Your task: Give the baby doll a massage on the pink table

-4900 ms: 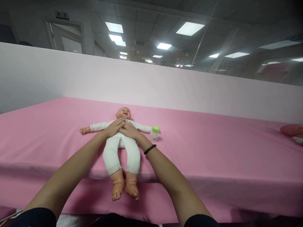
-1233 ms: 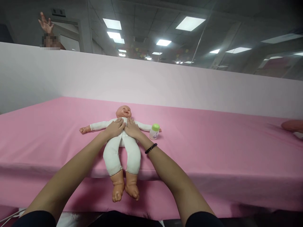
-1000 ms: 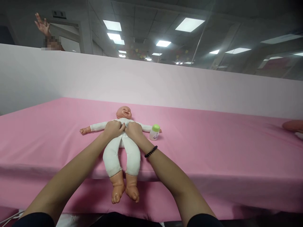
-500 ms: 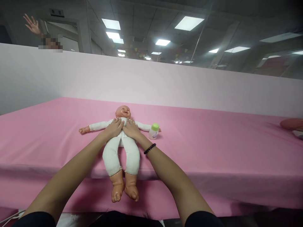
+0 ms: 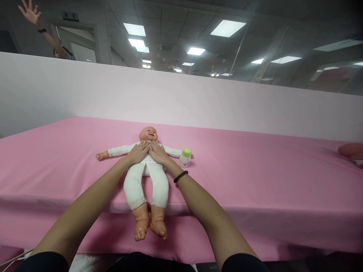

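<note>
A baby doll (image 5: 146, 181) with a white cloth body lies on its back, arms spread and feet over the front edge of the pink-covered table (image 5: 241, 170). On the left of its chest my left hand (image 5: 138, 152) lies flat, fingers stretched out. My right hand (image 5: 157, 153) rests flat on the other side, its fingertips close to those of the left. Neither hand grips anything. Beside the doll's arm on the right stands a small clear bottle (image 5: 185, 158) with a green cap, partly covering the doll's hand.
A pale partition (image 5: 181, 98) runs behind the table, with glass above it. At the right edge lies a skin-coloured object (image 5: 350, 150), cut off by the frame. Behind the partition at upper left, a person's raised hand (image 5: 31, 14) shows. White cables (image 5: 17, 258) hang at lower left.
My hands have moved slightly up the doll's chest, and the fingertips are closer together. Behind the partition the person's raised hand has gone higher. The bottle stays in place.
</note>
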### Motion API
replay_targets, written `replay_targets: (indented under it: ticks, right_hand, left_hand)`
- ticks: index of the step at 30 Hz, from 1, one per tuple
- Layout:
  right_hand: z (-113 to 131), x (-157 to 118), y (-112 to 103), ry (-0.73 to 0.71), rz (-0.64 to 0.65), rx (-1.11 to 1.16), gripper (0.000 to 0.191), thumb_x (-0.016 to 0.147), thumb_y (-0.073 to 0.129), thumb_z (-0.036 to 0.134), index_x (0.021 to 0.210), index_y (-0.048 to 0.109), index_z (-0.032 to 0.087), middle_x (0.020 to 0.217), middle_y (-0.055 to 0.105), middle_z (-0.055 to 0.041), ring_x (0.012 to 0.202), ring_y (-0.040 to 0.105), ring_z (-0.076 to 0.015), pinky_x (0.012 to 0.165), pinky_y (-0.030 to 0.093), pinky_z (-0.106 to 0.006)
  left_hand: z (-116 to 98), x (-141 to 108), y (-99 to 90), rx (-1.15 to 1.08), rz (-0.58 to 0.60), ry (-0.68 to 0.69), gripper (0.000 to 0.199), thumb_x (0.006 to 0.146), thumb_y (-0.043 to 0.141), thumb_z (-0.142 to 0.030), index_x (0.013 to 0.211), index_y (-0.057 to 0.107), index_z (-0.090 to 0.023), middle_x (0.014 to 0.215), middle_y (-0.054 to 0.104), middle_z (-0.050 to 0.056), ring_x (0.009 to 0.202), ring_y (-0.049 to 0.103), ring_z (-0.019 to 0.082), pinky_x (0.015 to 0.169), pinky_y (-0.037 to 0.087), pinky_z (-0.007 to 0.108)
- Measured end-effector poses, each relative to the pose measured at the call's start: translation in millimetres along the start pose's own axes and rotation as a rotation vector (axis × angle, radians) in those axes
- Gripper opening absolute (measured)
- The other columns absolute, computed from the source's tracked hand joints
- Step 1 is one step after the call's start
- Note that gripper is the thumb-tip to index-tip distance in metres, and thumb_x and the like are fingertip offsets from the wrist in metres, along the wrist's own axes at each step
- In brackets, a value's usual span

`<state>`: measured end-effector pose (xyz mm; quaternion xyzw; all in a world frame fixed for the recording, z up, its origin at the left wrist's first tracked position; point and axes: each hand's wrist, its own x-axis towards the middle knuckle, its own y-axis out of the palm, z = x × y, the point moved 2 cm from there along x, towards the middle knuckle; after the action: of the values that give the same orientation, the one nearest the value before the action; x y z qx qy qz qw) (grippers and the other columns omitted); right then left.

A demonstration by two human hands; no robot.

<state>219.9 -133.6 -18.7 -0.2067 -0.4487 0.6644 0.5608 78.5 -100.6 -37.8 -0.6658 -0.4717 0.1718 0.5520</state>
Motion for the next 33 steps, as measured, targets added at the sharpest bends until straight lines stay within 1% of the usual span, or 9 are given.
replay_targets:
  ticks: [3, 7, 13, 17, 21, 24, 27, 30, 33]
  right_hand:
    - [-23, 6, -3, 0.167, 0.037, 0.003, 0.070, 0.105, 0.025, 0.054, 0.165, 0.020, 0.018, 0.171, 0.013, -0.0100, 0.159, 0.007, -0.0287, 0.126, 0.006, -0.055]
    - [-55, 3, -22, 0.261, 0.119, -0.108, 0.076, 0.102, 0.016, 0.068, 0.163, 0.029, 0.024, 0.168, 0.026, -0.0088, 0.157, 0.017, -0.0322, 0.125, 0.002, -0.057]
    - [-89, -8, -55, 0.376, 0.245, -0.234, 0.085, 0.096, 0.025, 0.079, 0.156, 0.044, 0.022, 0.161, 0.039, -0.0154, 0.155, 0.022, -0.0341, 0.122, -0.007, -0.060]
    - [-98, -13, -69, 0.342, 0.259, -0.214, 0.077, 0.088, 0.050, 0.078, 0.142, 0.059, 0.023, 0.149, 0.054, -0.0169, 0.142, 0.044, -0.0369, 0.120, 0.009, -0.060]
    - [-111, -20, -78, 0.309, 0.228, -0.194, 0.055, 0.080, 0.076, 0.053, 0.127, 0.066, 0.025, 0.130, 0.067, -0.0111, 0.117, 0.062, -0.0318, 0.106, 0.039, -0.046]
    - [-120, -22, -80, 0.353, 0.078, -0.225, 0.031, 0.087, 0.068, 0.034, 0.115, 0.068, 0.022, 0.118, 0.070, -0.0108, 0.103, 0.065, -0.0289, 0.095, 0.046, -0.043]
    - [-123, -20, -75, 0.405, -0.108, -0.337, 0.029, 0.088, 0.060, 0.018, 0.116, 0.067, 0.017, 0.128, 0.064, -0.0174, 0.121, 0.056, -0.0348, 0.105, 0.039, -0.053]
    - [-123, -17, -71, 0.474, -0.395, -0.346, 0.053, 0.085, 0.062, 0.016, 0.138, 0.054, 0.012, 0.154, 0.038, -0.0244, 0.143, 0.033, -0.0404, 0.113, 0.029, -0.060]
    - [-126, -15, -69, 0.626, -0.678, 0.063, 0.094, 0.078, 0.073, 0.021, 0.158, 0.024, 0.011, 0.159, 0.025, -0.0286, 0.145, 0.031, -0.0423, 0.115, 0.033, -0.057]
  left_hand:
    - [19, 5, 0.7, -0.016, 0.070, -0.154, 0.067, 0.104, 0.012, -0.047, 0.163, 0.022, -0.018, 0.169, 0.012, 0.010, 0.157, 0.008, 0.031, 0.123, 0.016, 0.063]
    - [43, -3, -14.8, 0.022, 0.168, -0.222, 0.072, 0.102, 0.009, -0.052, 0.165, 0.012, -0.016, 0.169, 0.010, 0.012, 0.157, 0.008, 0.034, 0.122, 0.015, 0.064]
    - [74, -19, -36.5, 0.288, 0.226, -0.315, 0.063, 0.099, 0.019, -0.037, 0.154, 0.043, -0.016, 0.161, 0.038, 0.013, 0.153, 0.026, 0.032, 0.124, 0.003, 0.062]
    - [78, -25, -44.8, 0.302, 0.194, -0.394, 0.056, 0.092, 0.040, -0.050, 0.139, 0.059, -0.025, 0.147, 0.056, 0.016, 0.142, 0.042, 0.039, 0.119, 0.007, 0.069]
    - [79, -32, -53.3, 0.353, 0.083, -0.620, 0.059, 0.087, 0.051, -0.061, 0.122, 0.066, -0.016, 0.125, 0.065, 0.025, 0.127, 0.052, 0.046, 0.114, 0.003, 0.076]
    - [84, -38, -58.2, 0.343, -0.032, -0.747, 0.048, 0.082, 0.062, -0.052, 0.113, 0.067, -0.015, 0.112, 0.068, 0.025, 0.116, 0.057, 0.047, 0.112, 0.008, 0.077]
    - [89, -43, -60.6, 0.307, -0.226, -0.751, 0.043, 0.079, 0.068, -0.039, 0.115, 0.064, -0.016, 0.121, 0.064, 0.024, 0.125, 0.050, 0.047, 0.112, 0.012, 0.076]
    - [96, -47, -59.3, 0.148, -0.498, -0.846, 0.056, 0.079, 0.069, -0.034, 0.130, 0.056, -0.017, 0.144, 0.048, 0.026, 0.139, 0.038, 0.045, 0.115, 0.021, 0.070]
    - [106, -45, -53.2, -0.160, -0.770, -0.955, 0.095, 0.073, 0.077, -0.036, 0.152, 0.028, -0.014, 0.160, 0.020, 0.031, 0.147, 0.027, 0.046, 0.114, 0.032, 0.063]
